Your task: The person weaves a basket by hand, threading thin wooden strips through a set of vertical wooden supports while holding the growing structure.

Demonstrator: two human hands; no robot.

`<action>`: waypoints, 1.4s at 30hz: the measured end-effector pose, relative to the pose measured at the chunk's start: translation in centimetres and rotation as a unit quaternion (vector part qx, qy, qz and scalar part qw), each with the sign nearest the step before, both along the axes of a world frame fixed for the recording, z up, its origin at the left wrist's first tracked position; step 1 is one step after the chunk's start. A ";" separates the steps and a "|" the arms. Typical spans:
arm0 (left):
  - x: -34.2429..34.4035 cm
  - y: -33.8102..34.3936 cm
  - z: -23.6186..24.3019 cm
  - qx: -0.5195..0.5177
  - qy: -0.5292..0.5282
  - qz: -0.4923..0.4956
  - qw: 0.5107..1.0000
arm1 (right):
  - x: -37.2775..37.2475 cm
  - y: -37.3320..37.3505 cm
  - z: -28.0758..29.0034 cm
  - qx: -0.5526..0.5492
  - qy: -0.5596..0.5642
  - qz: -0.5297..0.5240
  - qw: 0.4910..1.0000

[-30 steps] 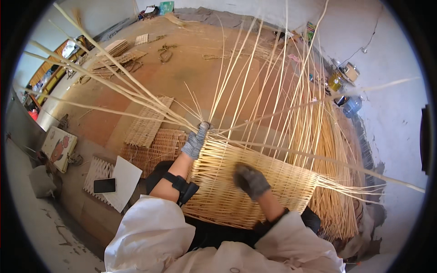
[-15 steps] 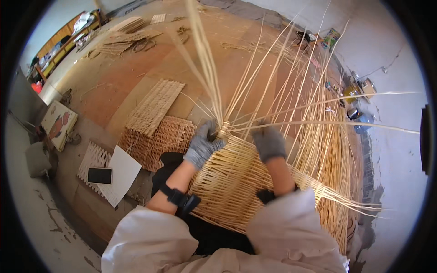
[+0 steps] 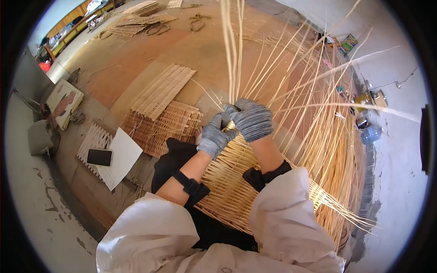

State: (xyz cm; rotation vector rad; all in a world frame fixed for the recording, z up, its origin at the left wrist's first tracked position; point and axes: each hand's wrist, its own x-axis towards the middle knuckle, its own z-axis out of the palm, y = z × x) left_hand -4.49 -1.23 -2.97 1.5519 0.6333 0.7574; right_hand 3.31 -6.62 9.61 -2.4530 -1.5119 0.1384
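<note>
A pale woven wicker panel (image 3: 234,182) lies across my lap, with long loose willow strands fanning out from its far edge. My left hand (image 3: 214,137), in a grey knitted glove, is closed at the panel's far left corner. Right beside it, touching, my gloved right hand (image 3: 251,120) wraps over the same corner, where the strands come together. An upright bundle of willow strands (image 3: 232,59) rises from between both hands. The corner itself and my fingertips are mostly hidden under the gloves. Black straps circle both forearms.
Left of me lie finished woven panels (image 3: 161,93), a white sheet (image 3: 123,154) and a phone (image 3: 99,157). On the right is a big heap of loose strands (image 3: 334,164), near a blue plastic jug (image 3: 371,133). More flat panels (image 3: 141,25) are on the far floor.
My right hand has come leftward from the loose strands to the panel's corner, joining my left hand. The upright bundle stands straighter. The whole view has shifted slightly.
</note>
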 end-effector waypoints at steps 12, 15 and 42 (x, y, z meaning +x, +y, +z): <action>-0.2 -1.8 1.3 0.090 -0.016 0.006 0.996 | 3.7 -8.0 -11.3 0.378 0.707 -0.292 0.522; -0.4 -2.2 1.7 0.329 0.038 0.006 0.943 | 5.5 -8.9 -11.8 0.466 0.698 -0.404 0.363; 3.3 -6.6 6.5 -0.151 0.046 0.107 0.982 | 10.2 -8.0 -5.4 0.322 0.579 -0.088 0.744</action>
